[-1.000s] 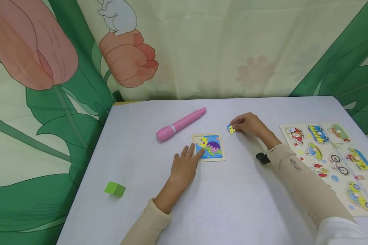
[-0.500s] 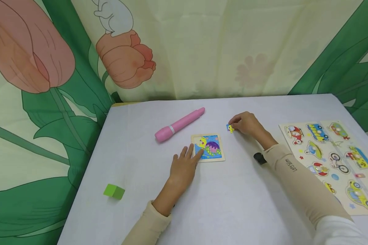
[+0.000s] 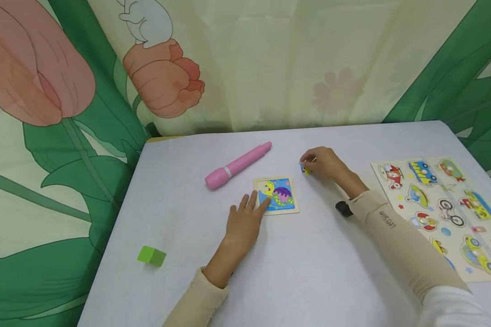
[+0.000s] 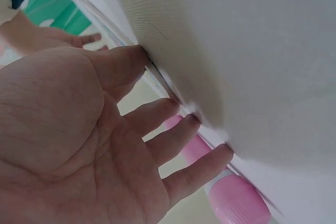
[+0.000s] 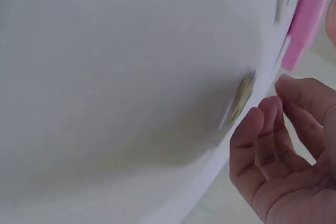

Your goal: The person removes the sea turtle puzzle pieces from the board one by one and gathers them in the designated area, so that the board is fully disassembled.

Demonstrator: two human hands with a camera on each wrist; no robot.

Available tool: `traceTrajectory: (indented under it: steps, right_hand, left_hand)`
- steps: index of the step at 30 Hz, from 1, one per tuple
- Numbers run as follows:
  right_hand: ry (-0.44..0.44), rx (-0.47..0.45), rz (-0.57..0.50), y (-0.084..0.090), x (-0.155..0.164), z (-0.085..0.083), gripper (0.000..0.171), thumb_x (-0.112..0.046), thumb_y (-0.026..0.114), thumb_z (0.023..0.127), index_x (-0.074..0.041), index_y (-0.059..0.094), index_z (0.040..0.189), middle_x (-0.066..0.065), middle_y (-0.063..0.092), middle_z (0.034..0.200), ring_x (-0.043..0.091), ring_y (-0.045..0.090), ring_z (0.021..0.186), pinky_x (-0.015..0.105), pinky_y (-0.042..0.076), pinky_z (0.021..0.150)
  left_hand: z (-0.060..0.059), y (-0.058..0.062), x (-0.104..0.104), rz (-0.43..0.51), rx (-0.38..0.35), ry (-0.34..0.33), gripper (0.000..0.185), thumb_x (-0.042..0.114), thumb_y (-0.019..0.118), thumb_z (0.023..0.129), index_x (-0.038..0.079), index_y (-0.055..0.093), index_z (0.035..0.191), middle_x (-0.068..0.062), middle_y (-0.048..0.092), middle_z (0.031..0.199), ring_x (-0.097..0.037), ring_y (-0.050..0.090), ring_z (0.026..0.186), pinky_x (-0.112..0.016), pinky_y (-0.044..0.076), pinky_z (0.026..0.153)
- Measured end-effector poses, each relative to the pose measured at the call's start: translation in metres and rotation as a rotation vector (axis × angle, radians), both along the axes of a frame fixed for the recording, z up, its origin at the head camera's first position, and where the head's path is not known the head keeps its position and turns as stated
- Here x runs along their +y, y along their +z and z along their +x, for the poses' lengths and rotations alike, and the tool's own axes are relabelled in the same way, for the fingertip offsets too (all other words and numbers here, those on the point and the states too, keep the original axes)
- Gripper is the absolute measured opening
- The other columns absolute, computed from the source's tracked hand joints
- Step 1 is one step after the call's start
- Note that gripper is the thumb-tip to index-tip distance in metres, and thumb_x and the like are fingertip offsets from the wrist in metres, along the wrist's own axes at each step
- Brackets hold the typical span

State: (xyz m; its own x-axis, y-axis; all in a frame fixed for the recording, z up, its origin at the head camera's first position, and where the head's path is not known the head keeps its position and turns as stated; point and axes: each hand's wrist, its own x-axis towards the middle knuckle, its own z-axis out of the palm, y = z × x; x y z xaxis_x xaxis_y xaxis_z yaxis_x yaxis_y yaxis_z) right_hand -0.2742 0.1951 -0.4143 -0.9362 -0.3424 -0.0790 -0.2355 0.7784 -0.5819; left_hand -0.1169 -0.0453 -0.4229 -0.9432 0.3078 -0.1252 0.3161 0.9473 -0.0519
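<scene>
In the head view my left hand (image 3: 243,225) lies with spread fingers at the left edge of a small wooden picture puzzle (image 3: 281,204). Its fingertips touch the frame and the picture of a yellow creature with a purple shell. In the left wrist view, those fingers (image 4: 191,174) are straight. Farther back and to the right, my right hand (image 3: 323,162) pinches a small blue and yellow puzzle piece (image 3: 304,169) close over the table, thumb and fingertips at its edge. The right wrist view shows the piece (image 5: 242,97) tilted, beside the curled fingers (image 5: 247,129).
A pink pen-shaped toy (image 3: 237,165) lies behind the puzzle. To the left is a green block (image 3: 152,256). A large vehicle puzzle board (image 3: 431,200) covers the right side. A black object (image 3: 343,209) shows at the right wrist. A patterned curtain (image 3: 266,68) hangs behind.
The right hand has tipped the small piece up, so less of its face shows. The left hand keeps its place on the puzzle. The head view has shifted slightly.
</scene>
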Motion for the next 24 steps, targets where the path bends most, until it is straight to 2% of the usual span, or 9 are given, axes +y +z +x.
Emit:
traceTrajectory:
  steps: [4,10,13,17,24]
  right_hand:
    - [0.104,0.014,-0.012,0.002,-0.023,0.006,0.013,-0.009,0.061,0.087,-0.006,0.069,0.097,0.006,0.064,0.090,0.021,0.054,0.082,0.034,0.045,0.073]
    - [0.331,-0.002,-0.006,-0.002,-0.055,0.016,0.014,-0.017,0.064,0.087,-0.014,0.070,0.099,-0.001,0.060,0.089,0.015,0.054,0.079,0.031,0.045,0.072]
    - [0.411,0.002,0.003,-0.005,-0.064,0.019,0.015,-0.019,0.065,0.086,-0.017,0.070,0.100,-0.001,0.058,0.089,0.014,0.053,0.077,0.030,0.044,0.072]
    - [0.440,0.028,0.019,-0.008,-0.070,0.021,0.017,-0.020,0.068,0.084,-0.018,0.071,0.101,-0.001,0.056,0.089,0.014,0.051,0.076,0.028,0.043,0.070]
    - [0.443,0.038,0.015,-0.008,-0.072,0.023,0.017,-0.019,0.068,0.084,-0.017,0.071,0.100,0.000,0.056,0.091,0.015,0.049,0.076,0.028,0.043,0.070]
  left_hand:
    - [0.000,0.001,0.000,0.004,0.002,0.001,0.051,0.027,0.048,0.096,0.032,0.031,0.143,-0.008,0.029,0.147,-0.028,0.031,0.132,-0.048,0.040,0.093]
    - [0.000,0.001,0.001,-0.010,0.026,-0.013,0.050,0.028,0.049,0.095,0.032,0.032,0.142,-0.008,0.030,0.147,-0.027,0.033,0.131,-0.047,0.041,0.090]
    - [0.000,0.000,0.000,-0.023,0.037,-0.024,0.051,0.029,0.050,0.094,0.032,0.033,0.142,-0.008,0.031,0.146,-0.026,0.034,0.130,-0.046,0.042,0.089]
    - [0.000,0.000,-0.001,-0.040,0.044,-0.025,0.052,0.029,0.051,0.094,0.033,0.033,0.142,-0.007,0.032,0.146,-0.025,0.035,0.130,-0.045,0.043,0.089]
    - [0.001,0.002,-0.001,-0.035,0.046,-0.020,0.052,0.029,0.051,0.094,0.033,0.033,0.142,-0.007,0.032,0.146,-0.026,0.035,0.129,-0.046,0.043,0.089]
